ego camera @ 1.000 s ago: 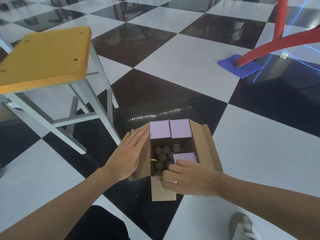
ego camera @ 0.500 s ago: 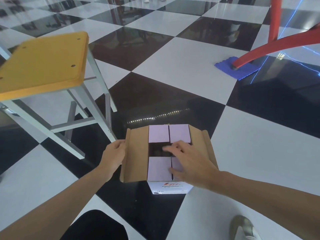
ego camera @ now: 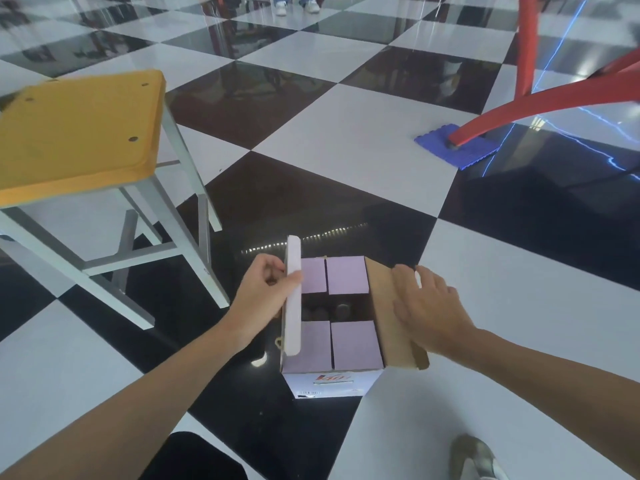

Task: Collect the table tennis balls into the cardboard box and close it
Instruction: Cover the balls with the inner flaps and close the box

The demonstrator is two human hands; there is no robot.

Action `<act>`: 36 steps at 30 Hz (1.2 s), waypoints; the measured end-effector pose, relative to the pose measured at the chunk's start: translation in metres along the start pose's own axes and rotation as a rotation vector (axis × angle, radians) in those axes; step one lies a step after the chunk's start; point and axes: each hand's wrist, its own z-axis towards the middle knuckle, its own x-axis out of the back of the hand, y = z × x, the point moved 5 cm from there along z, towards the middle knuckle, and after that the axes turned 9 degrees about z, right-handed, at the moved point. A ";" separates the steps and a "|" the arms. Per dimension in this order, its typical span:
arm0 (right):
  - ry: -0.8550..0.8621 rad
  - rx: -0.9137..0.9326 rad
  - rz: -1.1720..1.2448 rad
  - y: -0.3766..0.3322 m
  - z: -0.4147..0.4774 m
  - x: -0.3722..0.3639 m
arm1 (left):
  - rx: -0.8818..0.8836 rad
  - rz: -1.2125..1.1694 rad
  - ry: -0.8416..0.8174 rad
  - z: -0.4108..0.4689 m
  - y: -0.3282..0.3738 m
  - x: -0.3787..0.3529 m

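Note:
The cardboard box (ego camera: 332,384) stands on the checkered floor in front of me. Its purple inner flaps are folded down over the front and back, and a dark gap between them shows a few table tennis balls (ego camera: 343,310) in shadow. My left hand (ego camera: 265,297) grips the left outer flap (ego camera: 293,296), which stands upright on edge. My right hand (ego camera: 427,308) lies flat with spread fingers on the brown right outer flap (ego camera: 384,303), which slants up and outward.
A yellow-topped stool (ego camera: 79,133) with grey metal legs stands at the left, one leg close to the box. Red curved legs (ego camera: 540,105) rest on a blue mat (ego camera: 457,148) at the far right. My shoe (ego camera: 472,457) shows at bottom right. People's feet stand far back.
The near inner flaps were folded down over the balls. My left hand then raised the left outer flap upright, and my right hand moved from the inner flaps onto the right outer flap.

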 end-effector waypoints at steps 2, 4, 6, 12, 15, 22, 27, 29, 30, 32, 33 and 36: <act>-0.156 -0.170 0.179 0.017 -0.001 -0.005 | -0.035 0.142 0.011 0.001 0.004 -0.013; -0.283 -0.282 0.355 0.026 -0.003 -0.012 | -0.063 0.266 0.023 0.001 0.009 -0.023; -0.389 -0.324 0.415 0.032 -0.005 -0.017 | -0.082 0.378 0.034 0.000 0.013 -0.030; -0.448 -0.203 0.482 0.032 0.001 -0.017 | -0.122 0.578 0.075 -0.001 0.015 -0.046; -0.404 -0.168 0.468 0.032 0.004 -0.015 | -0.185 0.647 0.063 -0.003 0.013 -0.053; -0.059 -0.073 0.528 0.029 0.012 0.007 | -0.315 0.690 0.038 -0.007 0.006 -0.047; 0.101 0.068 0.900 0.004 0.008 0.031 | -0.481 0.866 0.064 -0.010 -0.017 -0.026; 0.065 0.127 1.007 -0.014 0.003 0.034 | -0.457 0.879 0.021 -0.008 -0.029 -0.022; 0.041 0.142 1.025 -0.022 0.002 0.032 | -0.440 0.877 0.001 -0.007 -0.034 -0.023; 0.014 0.144 1.013 -0.035 0.001 0.025 | -0.421 0.872 -0.028 -0.005 -0.040 -0.025; 0.009 0.138 0.987 -0.040 0.001 0.020 | -0.419 0.868 -0.031 -0.004 -0.041 -0.027; -0.017 0.135 0.907 -0.054 0.005 0.011 | -0.406 0.841 -0.026 -0.003 -0.042 -0.029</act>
